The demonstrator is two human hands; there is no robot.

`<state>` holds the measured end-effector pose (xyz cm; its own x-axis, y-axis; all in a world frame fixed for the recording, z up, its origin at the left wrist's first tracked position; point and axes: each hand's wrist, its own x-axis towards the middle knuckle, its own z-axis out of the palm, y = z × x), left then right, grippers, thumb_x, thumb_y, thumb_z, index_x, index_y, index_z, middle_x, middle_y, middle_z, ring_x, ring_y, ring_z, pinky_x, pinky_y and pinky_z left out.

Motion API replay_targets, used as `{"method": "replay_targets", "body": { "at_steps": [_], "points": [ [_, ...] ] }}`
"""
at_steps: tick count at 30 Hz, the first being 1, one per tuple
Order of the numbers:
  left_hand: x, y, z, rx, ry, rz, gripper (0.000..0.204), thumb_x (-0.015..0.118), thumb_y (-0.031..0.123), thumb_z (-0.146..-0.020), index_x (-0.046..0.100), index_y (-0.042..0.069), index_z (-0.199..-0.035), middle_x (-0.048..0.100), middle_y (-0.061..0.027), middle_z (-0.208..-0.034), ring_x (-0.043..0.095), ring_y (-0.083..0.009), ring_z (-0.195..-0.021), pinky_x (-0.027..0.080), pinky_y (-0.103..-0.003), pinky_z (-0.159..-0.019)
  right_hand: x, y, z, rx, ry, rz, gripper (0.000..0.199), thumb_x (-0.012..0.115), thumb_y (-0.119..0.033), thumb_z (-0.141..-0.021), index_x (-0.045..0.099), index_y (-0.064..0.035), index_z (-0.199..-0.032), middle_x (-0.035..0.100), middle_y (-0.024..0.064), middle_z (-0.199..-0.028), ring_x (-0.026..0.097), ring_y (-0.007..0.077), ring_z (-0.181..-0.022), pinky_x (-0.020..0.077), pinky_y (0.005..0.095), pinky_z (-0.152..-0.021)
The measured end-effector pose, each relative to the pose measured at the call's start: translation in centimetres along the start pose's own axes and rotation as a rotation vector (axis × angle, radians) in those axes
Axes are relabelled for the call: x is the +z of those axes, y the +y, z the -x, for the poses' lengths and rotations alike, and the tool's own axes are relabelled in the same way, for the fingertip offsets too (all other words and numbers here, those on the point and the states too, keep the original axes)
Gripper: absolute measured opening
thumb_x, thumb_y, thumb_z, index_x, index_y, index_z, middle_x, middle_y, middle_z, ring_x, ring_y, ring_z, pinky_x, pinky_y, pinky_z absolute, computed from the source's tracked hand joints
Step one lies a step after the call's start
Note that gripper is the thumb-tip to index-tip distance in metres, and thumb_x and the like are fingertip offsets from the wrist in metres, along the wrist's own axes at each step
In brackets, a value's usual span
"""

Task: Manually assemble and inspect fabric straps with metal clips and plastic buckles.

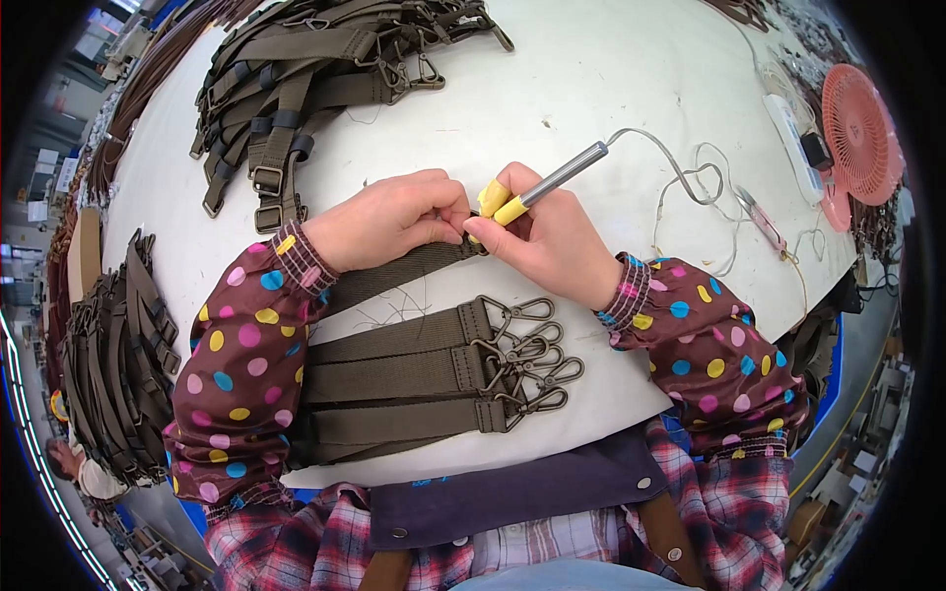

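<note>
Left hand (394,219) pinching one strap (419,268); right hand (560,241), one corded pen-shaped tool (567,175).

Can't see tip of pen-shaped tool (564,177), lost in R hand (557,236). Can't ID bit next to L hand (399,219), too sm. Lose end of upper strap (406,274) under L sleeve (251,369), top of far strap pile (296,81) past upper edge. Can't make out bg person (99,480): blurry.

Left hand (394,219) at the end of a dark webbing strap (412,270) | right hand (560,244) grips corded pen-shaped tool (567,177) | straps with snap hooks (394,366) nearer, strap pile (305,89) beyond, on white tabletop (581,94) | pink fan (857,128) far right
</note>
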<state>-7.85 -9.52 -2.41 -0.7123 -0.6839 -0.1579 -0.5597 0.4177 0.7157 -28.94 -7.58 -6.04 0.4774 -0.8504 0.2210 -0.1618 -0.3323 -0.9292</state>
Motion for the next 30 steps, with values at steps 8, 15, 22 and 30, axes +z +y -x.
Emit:
{"method": "replay_targets", "body": {
  "at_steps": [8,15,22,30],
  "points": [
    [0.2,0.0,0.1,0.024,0.028,0.005,0.012,0.062,0.006,-0.086,0.052,0.004,-0.090,0.053,-0.0074,-0.089,0.053,-0.0213,-0.082,0.045,-0.031,-0.075,0.0,-0.1,0.1,-0.011,-0.057,0.074,0.032,0.068,-0.023,-0.085,0.044,-0.0030,-0.085,0.058,0.0088,-0.066,0.060,0.0179,-0.056,0.0455,0.0286,-0.052],
    [0.4,0.0,0.1,0.013,0.036,0.007,0.012,0.063,0.006,-0.085,0.052,0.003,-0.089,0.053,-0.0074,-0.089,0.053,-0.0208,-0.081,0.045,-0.031,-0.074,0.1,0.0,0.1,-0.019,-0.058,0.109,0.032,0.068,-0.024,-0.085,0.044,-0.0031,-0.085,0.059,0.0095,-0.066,0.060,0.0195,-0.056,0.0454,0.0294,-0.051],
    [0.1,0.5,0.2,-0.190,0.047,0.171,0.008,0.058,0.010,-0.090,0.052,0.005,-0.092,0.057,-0.0046,-0.081,0.056,-0.0147,-0.074,0.047,-0.028,-0.067,-0.1,-0.2,-0.1,-0.016,-0.016,0.075,0.026,0.066,-0.017,-0.086,0.045,-0.0027,-0.086,0.056,0.0056,-0.068,0.054,0.0120,-0.056,0.0414,0.0249,-0.050],
    [0.7,0.3,0.5,-0.277,0.131,0.250,0.010,0.055,0.015,-0.093,0.051,0.006,-0.094,0.056,-0.0022,-0.077,0.053,-0.0093,-0.066,0.046,-0.024,-0.056,-0.1,-0.1,-1.1,-0.005,0.037,0.091,0.023,0.065,-0.015,-0.088,0.045,-0.0027,-0.088,0.052,0.0013,-0.069,0.047,0.0041,-0.057,0.0383,0.0205,-0.049]
  ]
}}
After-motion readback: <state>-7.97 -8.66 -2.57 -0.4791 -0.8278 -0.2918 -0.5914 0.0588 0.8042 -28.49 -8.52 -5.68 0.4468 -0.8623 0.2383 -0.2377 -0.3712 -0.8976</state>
